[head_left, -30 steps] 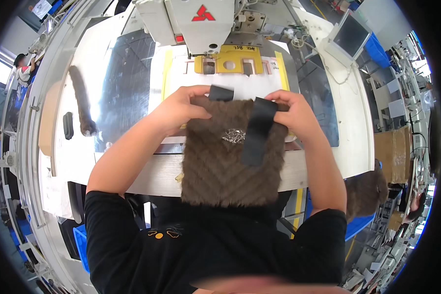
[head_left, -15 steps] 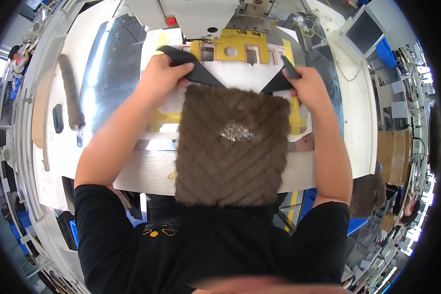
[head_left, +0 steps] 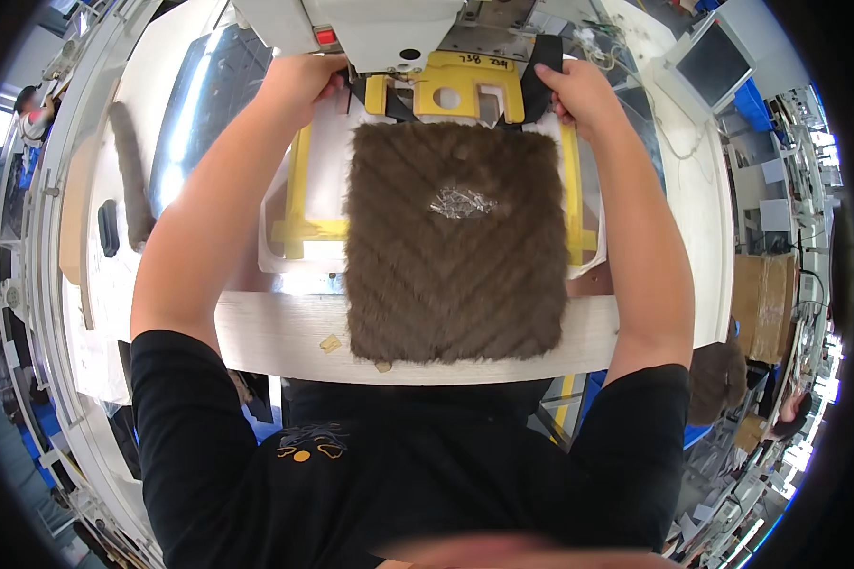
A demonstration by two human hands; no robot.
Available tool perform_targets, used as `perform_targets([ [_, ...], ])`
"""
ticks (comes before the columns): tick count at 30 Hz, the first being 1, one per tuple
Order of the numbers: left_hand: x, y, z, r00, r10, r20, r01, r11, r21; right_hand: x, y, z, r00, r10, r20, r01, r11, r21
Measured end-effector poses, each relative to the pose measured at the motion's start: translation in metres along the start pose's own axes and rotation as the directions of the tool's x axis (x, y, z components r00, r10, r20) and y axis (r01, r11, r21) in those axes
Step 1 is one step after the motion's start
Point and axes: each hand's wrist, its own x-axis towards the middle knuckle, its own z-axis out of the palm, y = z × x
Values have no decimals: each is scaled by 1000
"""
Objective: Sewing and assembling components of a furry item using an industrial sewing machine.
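Note:
A squarish brown fur panel [head_left: 457, 284] with chevron ridges lies in front of me, a shiny crinkled patch [head_left: 462, 202] on its upper half. Black fabric flaps extend from its far corners. My left hand [head_left: 299, 85] is closed on the left flap [head_left: 359, 87], close to the machine head, which partly hides the fingers. On the other side, my right hand [head_left: 582, 93] pinches the raised right flap [head_left: 540, 76] between thumb and fingers. Between the hands, just past the fur's far edge, sits a yellow template [head_left: 474, 79] with cut-out openings.
A white sewing machine head [head_left: 380, 33] overhangs the far side. Yellow tape [head_left: 294, 190] marks the white plate [head_left: 327, 204] under the fur. To the left lie a long fur strip [head_left: 131, 166] and a small dark object [head_left: 109, 228]. A screen [head_left: 710, 62] stands at the far right.
Both hands have moved away from me toward the machine, pulling the fur panel with them. Its far edge is now at the yellow template, and the hands are farther apart.

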Motion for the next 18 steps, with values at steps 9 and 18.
perform_targets([
  [9, -84, -18, -35, 963, -27, 269, 21, 1000, 22, -103, -2, -10, 989, 53, -136, -18, 969, 245],
  [18, -129, -14, -20, 926, -107, 363, 15, 969, 246, -155, 21, 11, 997, -60, 49, 44, 955, 295],
])
